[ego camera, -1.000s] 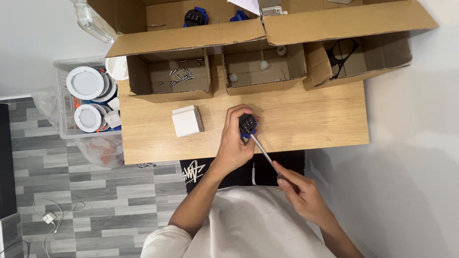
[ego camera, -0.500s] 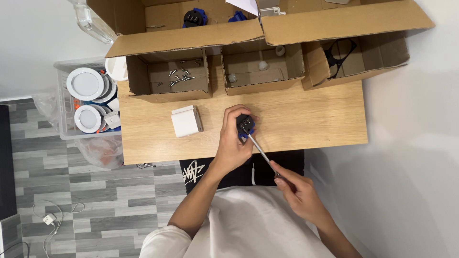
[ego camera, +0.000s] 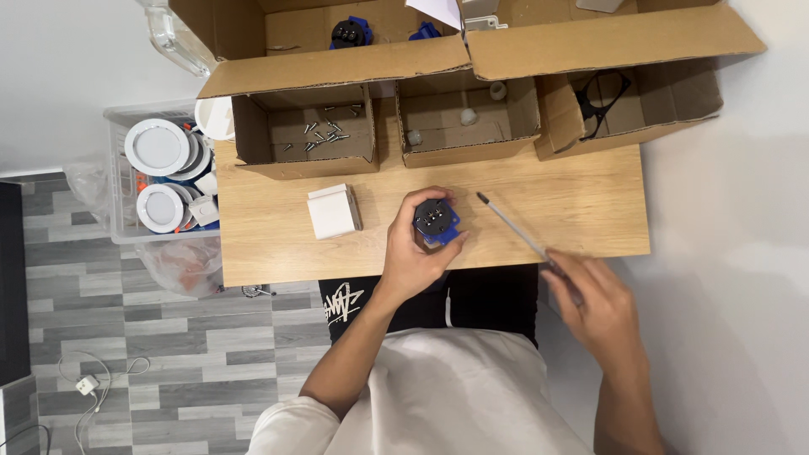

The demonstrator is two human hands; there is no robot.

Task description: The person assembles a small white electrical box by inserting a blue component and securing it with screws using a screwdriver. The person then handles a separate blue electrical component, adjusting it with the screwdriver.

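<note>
- Light wooden table [ego camera: 278, 253] stands over grey plank floor, with three open cardboard boxes [ego camera: 303, 139] along its far edge.
- My left hand [ego camera: 417, 248] grasps the small black and blue socket module [ego camera: 435, 221], which rests on the table near the front edge.
- My right hand [ego camera: 594, 303] is closed around the thin grey screwdriver [ego camera: 510, 223]; its tip is apart from the module.
- I judge the step is screwing; next the tip must meet a screw exactly.
- A white square box [ego camera: 333, 211] lies just beside.

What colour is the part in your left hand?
Black face on a blue body: the socket module in the left hand, seen in the head view.
</note>
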